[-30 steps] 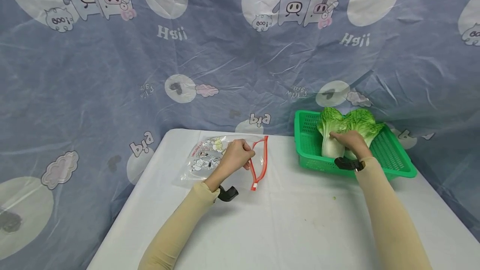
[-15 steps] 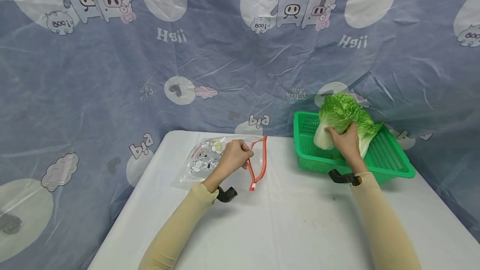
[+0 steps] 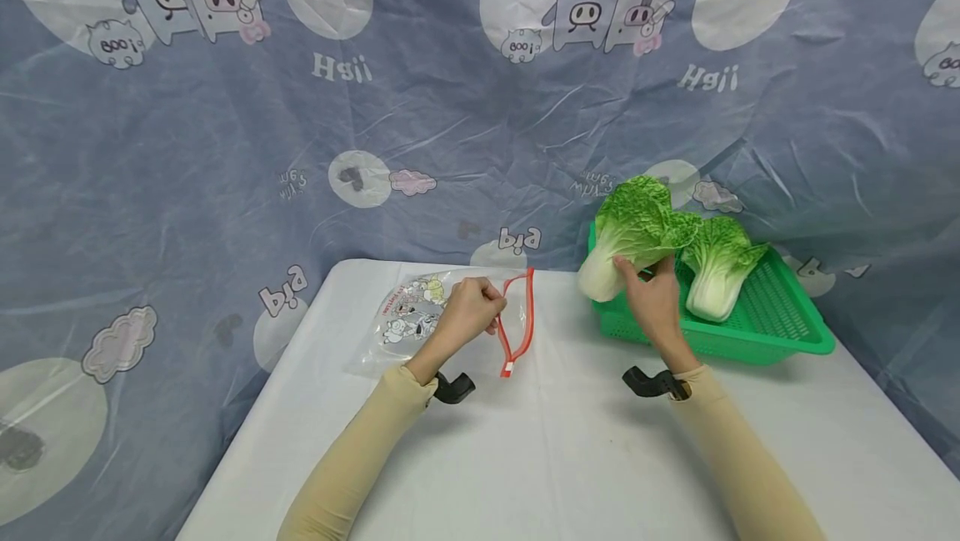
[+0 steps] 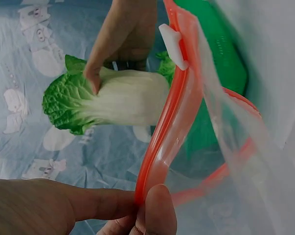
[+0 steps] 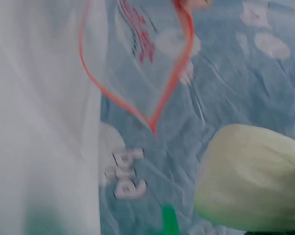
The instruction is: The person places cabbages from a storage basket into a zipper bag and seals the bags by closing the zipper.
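Note:
My left hand (image 3: 470,309) pinches the red rim of a clear zip bag (image 3: 408,320) printed with cartoon figures. Its mouth gapes toward the right, and a white slider (image 4: 172,45) shows on the red zip in the left wrist view. My right hand (image 3: 654,295) grips a napa cabbage (image 3: 626,228) around its white stalk, held up over the left side of the green basket (image 3: 780,341). Its leafy end points up, its pale base down and left. In the right wrist view only the blurred pale base of the cabbage (image 5: 250,176) shows.
A second napa cabbage (image 3: 717,270) lies in the basket, leaning against its back. White cloth covers the table (image 3: 570,441). Behind it hangs a blue patterned curtain (image 3: 450,107).
My right hand has lifted one cabbage out of the basket and carried it leftward, turning it so the base points left. The left hand and bag stay nearly still.

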Demonstrator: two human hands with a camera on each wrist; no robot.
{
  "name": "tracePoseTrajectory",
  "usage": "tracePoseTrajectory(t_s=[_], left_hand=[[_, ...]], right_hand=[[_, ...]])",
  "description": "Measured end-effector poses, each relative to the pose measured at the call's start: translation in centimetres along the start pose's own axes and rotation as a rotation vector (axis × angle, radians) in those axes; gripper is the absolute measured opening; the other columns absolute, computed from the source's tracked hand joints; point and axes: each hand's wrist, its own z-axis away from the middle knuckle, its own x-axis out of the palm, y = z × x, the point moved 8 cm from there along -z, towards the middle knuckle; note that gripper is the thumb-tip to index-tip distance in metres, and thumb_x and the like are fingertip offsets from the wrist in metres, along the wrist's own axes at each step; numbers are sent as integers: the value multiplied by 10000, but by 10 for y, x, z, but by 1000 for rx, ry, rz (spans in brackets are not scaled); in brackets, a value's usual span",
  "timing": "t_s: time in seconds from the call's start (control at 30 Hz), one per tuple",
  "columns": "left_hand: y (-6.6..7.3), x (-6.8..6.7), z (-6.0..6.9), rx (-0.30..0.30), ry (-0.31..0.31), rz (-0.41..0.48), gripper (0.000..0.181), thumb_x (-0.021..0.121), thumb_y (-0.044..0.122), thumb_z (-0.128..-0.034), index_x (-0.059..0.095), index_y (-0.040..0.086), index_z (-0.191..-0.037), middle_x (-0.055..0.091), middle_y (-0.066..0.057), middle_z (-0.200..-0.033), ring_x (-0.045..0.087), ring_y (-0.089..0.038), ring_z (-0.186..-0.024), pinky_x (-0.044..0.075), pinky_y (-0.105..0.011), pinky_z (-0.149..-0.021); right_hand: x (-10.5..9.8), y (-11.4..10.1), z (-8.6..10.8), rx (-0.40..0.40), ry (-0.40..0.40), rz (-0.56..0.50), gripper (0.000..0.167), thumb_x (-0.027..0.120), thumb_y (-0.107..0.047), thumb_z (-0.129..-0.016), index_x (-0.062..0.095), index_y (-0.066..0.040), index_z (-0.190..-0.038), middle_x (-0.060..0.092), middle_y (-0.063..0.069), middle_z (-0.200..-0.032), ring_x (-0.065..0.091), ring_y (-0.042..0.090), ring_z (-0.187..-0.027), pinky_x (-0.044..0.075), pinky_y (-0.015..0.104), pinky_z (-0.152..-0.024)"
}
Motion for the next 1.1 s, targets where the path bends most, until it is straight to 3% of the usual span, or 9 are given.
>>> tracePoseTrajectory(t_s=[0.07, 0.2, 0.3, 0.5, 0.67, 0.83, 0.9, 1.0, 1.1], left_hand=[[0, 0, 0, 0, 2, 0, 134, 617, 101, -901, 669, 27, -802, 647, -66, -623, 650, -194, -485, 494, -250, -439], [1, 1, 0, 5, 10, -8, 124, 612, 101, -911, 652, 30, -819, 627, -52, -617, 645, -195, -485, 485, -256, -438], [2, 1, 0, 24, 27, -28, 117, 605, 102, -917, 622, 54, -812, 612, -48, -610, 619, -161, -458, 467, -261, -434], [4, 2, 1, 38, 59, -42, 81, 562, 76, -918, 595, 37, -855, 618, -73, -716, 600, -119, -441, 479, -262, -438], [4, 7, 2, 18, 25, 11, 64, 537, 55, -923, 585, 14, -911, 607, -101, -813, 620, -131, -467, 500, -268, -451], [4, 11, 2, 21, -4, 14, 56, 548, 53, -919, 584, 11, -912, 608, -103, -823, 617, -130, -479, 509, -268, -450], [4, 12, 2, 23, -7, 13, 51, 554, 54, -917, 583, 13, -908, 606, -98, -818, 618, -131, -481, 512, -269, -452], [4, 12, 3, 25, -5, 14, 38, 564, 44, -904, 585, 13, -898, 609, -93, -792, 623, -139, -488, 512, -270, -458], [7, 9, 2, 53, 34, -46, 32, 596, 56, -878, 605, 26, -870, 614, -72, -755, 599, -122, -545, 489, -253, -504]], right_hand=[[11, -4, 11, 9, -10, -49, 629, 615, -390, -930, 362, -96, -1425, 545, 166, -1231, 546, 125, -951, 433, 182, -766], [38, -7, 30, 51, -57, -148, 616, 646, -292, -924, 375, -30, -1412, 522, 195, -1272, 574, 238, -1056, 475, 307, -861], [59, -3, 42, 115, -109, -209, 625, 662, -262, -913, 373, -3, -1403, 504, 198, -1315, 515, 297, -1195, 429, 380, -949], [92, 11, 65, 256, -253, -239, 607, 662, -327, -903, 409, -33, -1370, 541, 137, -1279, 537, 149, -1044, 463, 187, -786], [113, 18, 80, 304, -382, -376, 583, 628, -271, -930, 381, -50, -1409, 510, 136, -1343, 552, 143, -1138, 500, 186, -899], [125, 19, 89, 327, -461, -430, 642, 613, -371, -941, 359, -40, -1428, 488, 133, -1371, 542, 151, -1186, 498, 221, -936], [127, 19, 91, 355, -466, -511, 622, 603, -366, -949, 349, -57, -1426, 480, 105, -1359, 544, 128, -1173, 501, 222, -931], [128, 16, 90, 400, -466, -715, 501, 567, -241, -978, 345, -104, -1406, 470, 39, -1321, 540, 104, -1150, 506, 240, -928], [129, 13, 89, 423, -503, -882, 418, 527, -120, -971, 374, -142, -1359, 486, -13, -1280, 540, 93, -1137, 496, 264, -929]])
